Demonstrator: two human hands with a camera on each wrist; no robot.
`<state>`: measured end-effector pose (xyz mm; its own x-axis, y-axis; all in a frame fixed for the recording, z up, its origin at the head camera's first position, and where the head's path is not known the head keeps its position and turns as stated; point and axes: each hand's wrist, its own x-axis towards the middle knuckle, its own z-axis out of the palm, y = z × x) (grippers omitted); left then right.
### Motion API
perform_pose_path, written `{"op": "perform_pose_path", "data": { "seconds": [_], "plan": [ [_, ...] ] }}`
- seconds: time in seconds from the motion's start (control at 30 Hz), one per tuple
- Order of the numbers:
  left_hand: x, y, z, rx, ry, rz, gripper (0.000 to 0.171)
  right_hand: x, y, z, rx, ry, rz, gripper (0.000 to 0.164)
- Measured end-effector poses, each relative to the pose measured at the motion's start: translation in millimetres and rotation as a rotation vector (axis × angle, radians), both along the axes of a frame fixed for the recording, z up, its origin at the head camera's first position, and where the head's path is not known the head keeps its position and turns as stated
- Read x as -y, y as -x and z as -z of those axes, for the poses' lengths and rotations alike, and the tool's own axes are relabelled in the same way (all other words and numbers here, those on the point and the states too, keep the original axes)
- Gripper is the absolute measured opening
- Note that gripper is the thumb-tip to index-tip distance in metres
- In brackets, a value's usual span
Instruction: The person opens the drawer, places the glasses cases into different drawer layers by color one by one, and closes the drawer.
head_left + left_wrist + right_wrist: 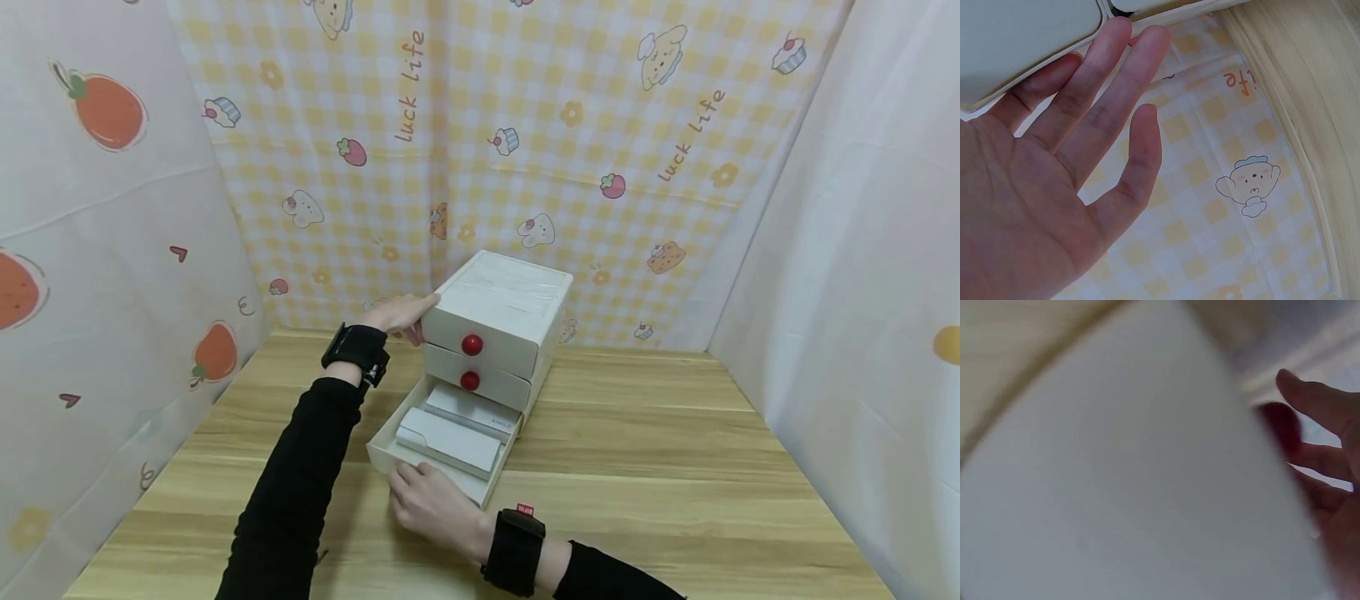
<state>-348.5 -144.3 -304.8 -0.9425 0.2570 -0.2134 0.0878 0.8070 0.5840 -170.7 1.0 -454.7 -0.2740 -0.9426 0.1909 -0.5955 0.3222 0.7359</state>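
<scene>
A white desktop drawer unit has its bottom drawer pulled out. Inside that drawer lie a white box with a flap and, behind it, another flat white box. My left hand rests against the unit's upper left side; the left wrist view shows its fingers extended along the white casing. At the front of the bottom drawer is my right hand. In the blurred right wrist view, its thumb and fingers lie loosely around a red knob, the thumb tip apart from it.
Two upper drawers are closed, with red knobs on their fronts. The unit stands on a wood-grain table. Behind it hangs a yellow checked curtain, and printed white cloth hangs on the left.
</scene>
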Motion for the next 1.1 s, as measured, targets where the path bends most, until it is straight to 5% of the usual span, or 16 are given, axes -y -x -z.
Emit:
{"op": "perform_pose_path", "data": {
  "seconds": [0.57, 1.1],
  "plan": [
    [0.4, -1.8, 0.1, -0.016, 0.004, -0.009, 0.07, -4.0, 10.8, -2.1, -0.007, -0.038, -0.007, 0.016],
    [1.1, -2.4, -0.5, -0.001, 0.027, -0.006, 0.071, -6.9, 28.4, -13.5, -0.054, 0.054, 0.032, 0.014]
  ]
}}
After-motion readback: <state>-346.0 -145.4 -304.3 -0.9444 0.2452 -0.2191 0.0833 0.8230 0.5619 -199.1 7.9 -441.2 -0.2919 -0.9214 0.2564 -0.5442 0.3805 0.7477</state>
